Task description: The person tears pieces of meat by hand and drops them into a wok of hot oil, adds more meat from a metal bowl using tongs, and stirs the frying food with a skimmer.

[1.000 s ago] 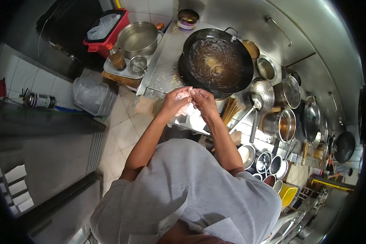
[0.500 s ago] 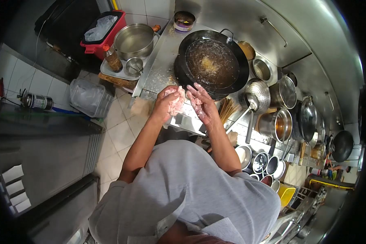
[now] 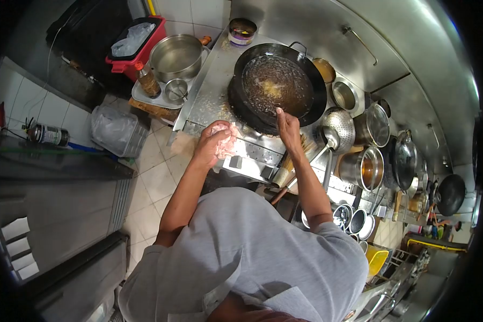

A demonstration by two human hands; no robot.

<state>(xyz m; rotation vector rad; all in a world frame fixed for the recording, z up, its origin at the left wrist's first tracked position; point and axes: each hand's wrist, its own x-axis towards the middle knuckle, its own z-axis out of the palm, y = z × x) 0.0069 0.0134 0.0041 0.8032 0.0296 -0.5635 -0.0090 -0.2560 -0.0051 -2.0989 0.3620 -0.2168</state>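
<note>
Head view, only one. Two bare hands, arms reaching out over the metal counter (image 3: 208,92). Left hand (image 3: 212,142): fingers wrapped round a pink lumpy mass (image 3: 227,145), soft, wet-looking, uneven; one piece or several, cannot tell. Mass sits in that hand, just short of the wok (image 3: 320,88), above the counter's front edge. Right hand (image 3: 288,130): at the wok's near rim, fingers bent together, thumb toward the liquid; whether it grips anything small, cannot tell.

Wok: one, black metal, round, deep, one loop handle seen on the far side. Inside, brown bubbly liquid (image 3: 252,83) with one pale yellow patch (image 3: 271,90), foam or food unclear.

Right of wok: one perforated strainer (image 3: 346,121), round, shiny metal, one ladle (image 3: 332,140) overlapping it. One stiff-bristled brush (image 3: 285,170), bundled straw-like strands, partly behind the right forearm. Two round containers by the far right rim: one amber-topped container (image 3: 324,70), one metal pot (image 3: 344,94).

Left: one tray (image 3: 138,96) carrying one bottle (image 3: 149,83), orange-red cap, brown contents; one small metal cup (image 3: 175,87); one big stainless pot (image 3: 177,58), wide, smooth. One tin (image 3: 242,32), purple band, at the counter's far end. One red bin (image 3: 126,67), one clear crumpled bag (image 3: 130,44) on it.
</note>
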